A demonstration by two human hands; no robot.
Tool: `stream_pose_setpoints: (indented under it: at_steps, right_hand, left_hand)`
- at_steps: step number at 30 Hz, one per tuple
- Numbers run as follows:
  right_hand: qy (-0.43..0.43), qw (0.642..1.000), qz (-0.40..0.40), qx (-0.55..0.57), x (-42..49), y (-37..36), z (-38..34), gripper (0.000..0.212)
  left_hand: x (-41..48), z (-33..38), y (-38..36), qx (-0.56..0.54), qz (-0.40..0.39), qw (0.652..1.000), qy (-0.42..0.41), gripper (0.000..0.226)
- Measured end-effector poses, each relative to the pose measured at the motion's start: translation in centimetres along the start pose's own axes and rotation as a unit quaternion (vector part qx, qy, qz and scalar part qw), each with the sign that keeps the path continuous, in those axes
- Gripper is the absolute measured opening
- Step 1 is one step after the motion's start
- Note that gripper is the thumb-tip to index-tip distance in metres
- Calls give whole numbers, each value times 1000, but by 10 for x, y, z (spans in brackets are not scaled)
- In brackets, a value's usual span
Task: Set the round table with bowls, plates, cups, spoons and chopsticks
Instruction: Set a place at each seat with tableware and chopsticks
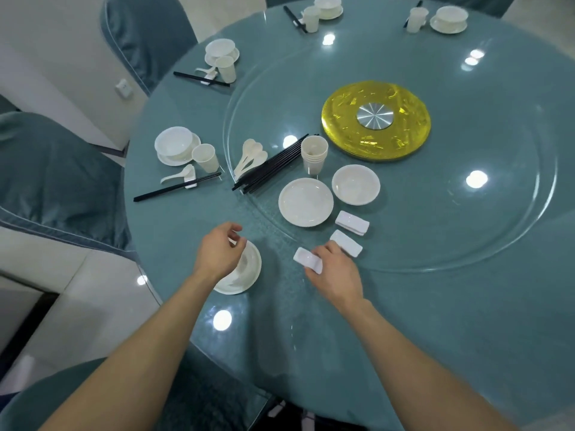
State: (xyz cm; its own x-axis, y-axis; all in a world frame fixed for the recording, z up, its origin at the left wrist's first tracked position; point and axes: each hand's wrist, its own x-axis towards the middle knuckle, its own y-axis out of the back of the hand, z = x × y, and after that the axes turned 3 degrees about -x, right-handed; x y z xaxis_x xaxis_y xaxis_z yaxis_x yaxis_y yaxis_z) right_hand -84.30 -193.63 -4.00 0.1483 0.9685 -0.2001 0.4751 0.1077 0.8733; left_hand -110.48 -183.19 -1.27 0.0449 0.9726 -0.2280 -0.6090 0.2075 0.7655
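My left hand hovers with loosely curled fingers over a white bowl on a plate at the table's near edge, holding nothing I can see. My right hand grips a white chopstick rest just right of that plate. On the glass turntable lie more rests, a stack of plates, a stack of bowls, stacked cups, a bundle of black chopsticks and several white spoons.
Complete place settings sit at the left, the far left and two at the far side. A gold disc marks the turntable's centre. Teal-covered chairs ring the table.
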Motion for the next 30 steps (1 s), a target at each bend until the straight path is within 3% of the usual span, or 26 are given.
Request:
stream_pose_setpoints:
  at_steps: [5,13,17,22,30]
  right_hand:
    - [14,997,-70,-23,-17,-47,-33,27]
    - [18,995,-87,-38,-9,-66,-48,27]
    - [2,995,-91,-40,-11,-63,-49,39]
    - [-19,998,-51,10,-5,-48,-50,55]
    - [-9,999,25,18,38,-17,-52,42]
  left_hand:
    - [-12,-20,15,5,15,1000,14,26]
    - [-29,-45,25,3,16,999,40,24]
    - [-23,-41,24,7,9,999,34,25]
    - [12,-19,22,19,13,1000,0,24]
    - [105,32,1,54,42,998,-7,15]
